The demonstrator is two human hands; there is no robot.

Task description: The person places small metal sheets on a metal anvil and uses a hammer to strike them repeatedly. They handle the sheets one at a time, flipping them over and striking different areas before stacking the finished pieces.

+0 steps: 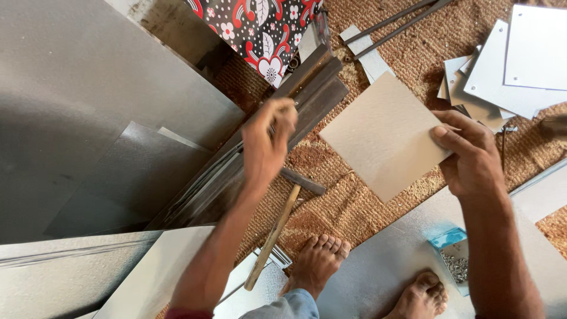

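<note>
Floor: brown woven mat [360, 207], rough and bumpy, with metal sheets lying all over it.
Right hand: the right hand [469, 156] grips a square metal sheet [384, 133] by its right edge, thumb on top, fingers hidden under it.
Sheet look: the square metal sheet is flat, thin and pale grey-tan, dull, with straight edges and sharp corners. It is turned like a diamond.
Sheet place: it is held up over the mat, in the middle of the view, between the two hands.
Left hand: the left hand [269, 142] is closed around a thin tool. The tool is mostly hidden, so I cannot tell what it is. The hand is over a dark metal bar [307, 97].
Hammer: a hammer [277, 230] with a wooden handle lies on the mat, just below the left hand, not touched.
Feet: two bare feet [319, 260] rest at the bottom, one on the mat edge and one on a big shiny sheet [384, 266].
Box: a small blue box [452, 254] of tiny metal bits sits on that big sheet, by the right arm.
Left side: a very large grey sheet [77, 106] fills the left.
Top right: a pile of small cut sheets [508, 71] lies well apart from the hands.
Top: a red, black and white flower cloth [254, 29] is at the top.
</note>
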